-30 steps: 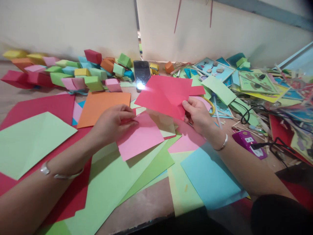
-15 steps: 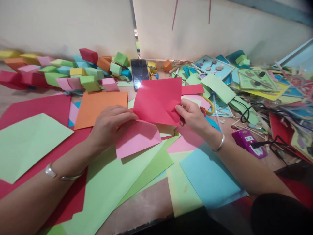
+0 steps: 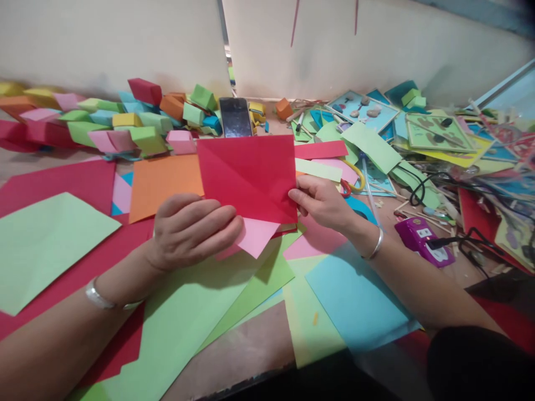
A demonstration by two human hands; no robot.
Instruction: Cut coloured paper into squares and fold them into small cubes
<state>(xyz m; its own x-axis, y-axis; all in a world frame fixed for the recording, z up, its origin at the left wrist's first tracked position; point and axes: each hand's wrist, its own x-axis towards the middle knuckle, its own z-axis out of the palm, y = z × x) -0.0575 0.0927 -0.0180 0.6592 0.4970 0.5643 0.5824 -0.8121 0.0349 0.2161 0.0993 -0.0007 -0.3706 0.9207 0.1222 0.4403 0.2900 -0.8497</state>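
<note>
Paper-strewn brown table [image 3: 238, 351]; right hand [image 3: 320, 203] pinching red rectangular paper sheet [image 3: 251, 178], left hand [image 3: 196, 231] loosely curled against it.

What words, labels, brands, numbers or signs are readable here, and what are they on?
No text is readable.
Purple power socket: any markings are too small and blurred.
Phone: no lettering can be made out.
Red paper sheet: no writing visible.

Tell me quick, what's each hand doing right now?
Left hand: fingers curled at the raised red paper; grip hidden, can't tell.
Right hand: closed, pinching that paper's right edge.
</note>
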